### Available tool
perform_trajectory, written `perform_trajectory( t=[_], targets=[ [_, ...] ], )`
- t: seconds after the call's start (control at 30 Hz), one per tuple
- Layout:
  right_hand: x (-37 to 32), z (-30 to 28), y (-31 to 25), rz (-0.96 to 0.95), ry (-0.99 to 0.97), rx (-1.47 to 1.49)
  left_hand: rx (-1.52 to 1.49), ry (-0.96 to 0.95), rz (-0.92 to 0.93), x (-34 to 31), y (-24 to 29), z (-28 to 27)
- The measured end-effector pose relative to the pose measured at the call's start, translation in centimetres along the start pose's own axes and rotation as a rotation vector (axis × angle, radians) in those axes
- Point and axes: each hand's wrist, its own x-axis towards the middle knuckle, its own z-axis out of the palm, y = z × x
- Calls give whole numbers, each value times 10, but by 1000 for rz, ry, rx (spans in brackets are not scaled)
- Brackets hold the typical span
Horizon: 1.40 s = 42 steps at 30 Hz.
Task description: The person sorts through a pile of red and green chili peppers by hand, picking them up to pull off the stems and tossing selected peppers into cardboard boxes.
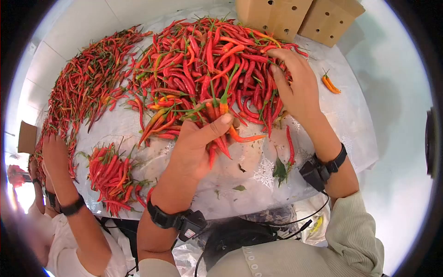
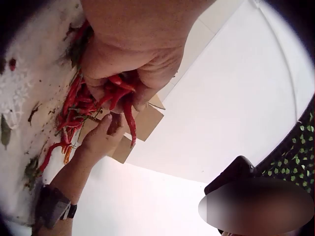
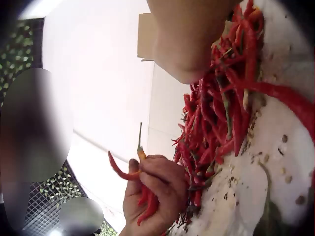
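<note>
In the head view the left hand (image 1: 194, 143) grips a small bunch of red and orange chilies (image 1: 223, 108), stems up, thumb across them; their tips stick out below the fingers. The same bunch (image 3: 147, 196) shows in the right wrist view, inside the curled left hand (image 3: 157, 189). The right hand (image 1: 295, 83) reaches over the right side of the large chili pile (image 1: 207, 60), its fingers bent at the chilies. Its fingertips are partly hidden, and no chili is plainly seen held in it.
A second long pile (image 1: 92, 69) lies at left, a smaller heap (image 1: 110, 173) nearer the front. Cardboard boxes (image 1: 272, 18) stand at the back. One orange chili (image 1: 330, 84) lies at right, a leaf (image 1: 279, 171) near the front. Another person's arm (image 1: 69, 184) reaches in from the left.
</note>
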Motion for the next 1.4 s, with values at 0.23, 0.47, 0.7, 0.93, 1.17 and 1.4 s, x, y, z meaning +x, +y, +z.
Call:
perform_trajectory(
  t=[0.23, 0.47, 0.7, 0.93, 1.17, 1.4],
  targets=[
    [-9, 15, 21, 39, -150, -7, -12, 5, 7, -2, 3, 1],
    [-5, 16, 20, 141, -40, 67, -59, -53, -85, 0, 2, -5],
    [-8, -6, -9, 368, 149, 581, -97, -14, -89, 1, 3, -1],
    [-9, -19, -19, 433, 40, 843, -217, -62, -72, 2, 4, -11],
    [-20, -14, -40, 515, -366, 1089, -119, 13, -33, 4, 4, 1],
    [-23, -6, -44, 562, -485, 959, -41, -85, -247, 4, 0, -5]
  ],
)
